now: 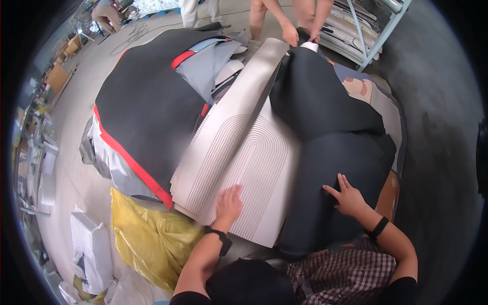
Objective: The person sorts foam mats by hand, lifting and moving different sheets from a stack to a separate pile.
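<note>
Pressing with flat fingers should best smooth the black sheet (pixel 328 157); the right hand (pixel 351 200) lies spread, grasping nothing; the blurred left hand (pixel 229 206) looks unclenched over the beige mat (pixel 262 178).

Around you spreads a smooth grey floor (pixel 84 99), bright on your left and dim on your right, with brown cardboard boxes (pixel 57 77) along the far left and a pale blue metal-framed rack (pixel 384 38) stacked with long pale pieces (pixel 351 34) ahead, right.
</note>
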The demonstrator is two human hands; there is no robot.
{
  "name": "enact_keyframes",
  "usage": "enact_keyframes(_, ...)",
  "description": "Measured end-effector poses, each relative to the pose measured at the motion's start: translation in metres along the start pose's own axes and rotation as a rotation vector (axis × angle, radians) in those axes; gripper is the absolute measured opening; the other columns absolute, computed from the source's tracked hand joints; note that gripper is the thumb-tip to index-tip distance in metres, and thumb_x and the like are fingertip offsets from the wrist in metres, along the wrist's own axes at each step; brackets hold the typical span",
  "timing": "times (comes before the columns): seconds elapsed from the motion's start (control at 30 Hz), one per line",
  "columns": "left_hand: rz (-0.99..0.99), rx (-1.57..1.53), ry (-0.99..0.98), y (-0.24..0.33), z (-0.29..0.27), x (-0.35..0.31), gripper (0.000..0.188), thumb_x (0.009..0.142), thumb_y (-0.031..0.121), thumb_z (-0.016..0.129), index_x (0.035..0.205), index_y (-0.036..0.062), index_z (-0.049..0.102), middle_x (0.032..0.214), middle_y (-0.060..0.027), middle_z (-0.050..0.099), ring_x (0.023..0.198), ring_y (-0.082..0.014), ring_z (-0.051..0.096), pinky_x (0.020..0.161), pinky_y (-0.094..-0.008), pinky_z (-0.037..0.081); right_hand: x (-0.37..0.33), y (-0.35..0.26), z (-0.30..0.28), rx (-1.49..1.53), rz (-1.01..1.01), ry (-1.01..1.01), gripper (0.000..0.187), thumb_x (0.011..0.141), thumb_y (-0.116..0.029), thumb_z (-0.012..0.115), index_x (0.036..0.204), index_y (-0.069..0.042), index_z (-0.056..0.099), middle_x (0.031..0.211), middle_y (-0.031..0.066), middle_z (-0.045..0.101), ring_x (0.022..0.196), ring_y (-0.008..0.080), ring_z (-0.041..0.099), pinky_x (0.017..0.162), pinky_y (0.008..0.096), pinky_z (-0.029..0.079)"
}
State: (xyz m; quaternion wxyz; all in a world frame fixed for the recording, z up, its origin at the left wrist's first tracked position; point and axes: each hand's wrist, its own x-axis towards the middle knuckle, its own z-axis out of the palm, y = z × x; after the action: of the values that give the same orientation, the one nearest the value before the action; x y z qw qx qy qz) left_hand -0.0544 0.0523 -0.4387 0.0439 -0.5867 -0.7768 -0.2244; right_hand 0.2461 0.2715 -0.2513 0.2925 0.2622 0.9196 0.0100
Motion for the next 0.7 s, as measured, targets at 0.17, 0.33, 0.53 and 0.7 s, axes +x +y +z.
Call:
enact_keyframes(0.17,0.016,-0.091,0.255,0.067,-0.04,-0.007,0.041,0.08,0.008,0.051,0.12,0.0071,0.044,0.121,-0.0214,0.045,0.106,-0.0378,0.048,0.091,-0.0444,0.041,-0.001,0.002,0.001,0.002,-0.005,0.019,0.081,0.071,-0.025,0.071,0.137,-0.032,0.024,0.139,0.0295,0.017,0.13,0.0377,0.026,0.085,0.0361,0.048)
enact_keyframes(0.33,-0.262,0.436,0.406,0.025,-0.116,0.027,0.076,0.07,0.017,0.068,0.134,0.0058,0.029,0.135,-0.0303,0.025,0.122,-0.0473,0.03,0.096,-0.0564,0.031,0.006,0.001,-0.002,-0.007,0.015,0.0,0.081,0.07,-0.024,0.071,0.137,-0.031,0.025,0.139,0.0295,0.017,0.129,0.0381,0.026,0.086,0.0365,0.048)
enact_keyframes(0.53,-0.966,-0.008,-0.092,-0.102,-0.08,-0.013,0.072,0.066,0.03,0.073,0.124,0.0024,0.042,0.119,-0.0209,0.049,0.11,-0.0343,0.047,0.093,-0.0441,0.037,0.001,-0.005,-0.003,0.006,-0.015,0.058,0.083,0.068,-0.024,0.072,0.136,-0.031,0.026,0.139,0.0296,0.018,0.129,0.0383,0.027,0.085,0.0364,0.049)
enact_keyframes(0.7,-0.997,-0.167,-0.222,-0.059,-0.06,-0.005,0.069,0.066,0.03,0.074,0.123,0.0054,0.045,0.105,-0.0171,0.056,0.102,-0.0326,0.049,0.088,-0.0434,0.039,-0.003,0.001,-0.004,0.018,0.026,0.036,0.082,0.069,-0.024,0.072,0.137,-0.031,0.025,0.139,0.03,0.018,0.129,0.0382,0.028,0.083,0.035,0.049)
